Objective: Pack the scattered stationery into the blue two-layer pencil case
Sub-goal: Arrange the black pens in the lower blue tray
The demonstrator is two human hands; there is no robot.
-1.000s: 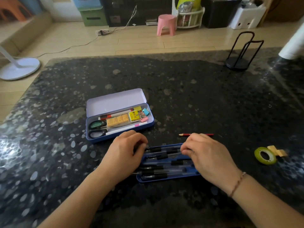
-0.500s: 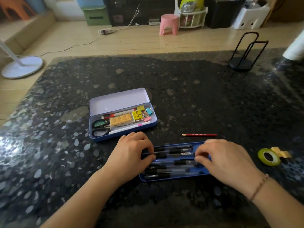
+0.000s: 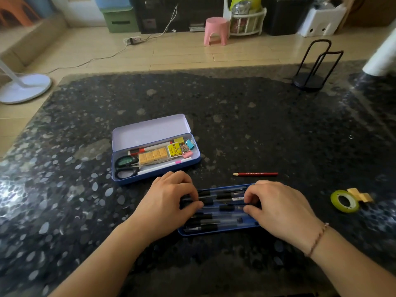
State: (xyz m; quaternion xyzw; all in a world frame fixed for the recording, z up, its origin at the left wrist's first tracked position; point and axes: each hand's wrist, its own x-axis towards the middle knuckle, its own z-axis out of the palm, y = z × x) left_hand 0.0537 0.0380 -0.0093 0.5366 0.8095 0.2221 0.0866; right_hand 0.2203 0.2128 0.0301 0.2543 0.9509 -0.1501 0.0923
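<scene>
We find the open pencil case (image 3: 154,168) left of centre on the table (image 3: 257,125). Nearer the front edge, our left hand (image 3: 167,202) and right hand (image 3: 278,211) curl fingers onto the pens (image 3: 220,207) in the inner tray (image 3: 216,231); a closed grasp cannot be confirmed. We judge the tray light, rigid, best held by its ends.

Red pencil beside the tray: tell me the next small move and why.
Probably reach the right hand forward and pick up the red pencil. It lies loose on the table just beyond the blue tray, which already holds a row of black pens. Both hands, the left hand too, rest on that tray, and the tape roll lies farther off.
</scene>
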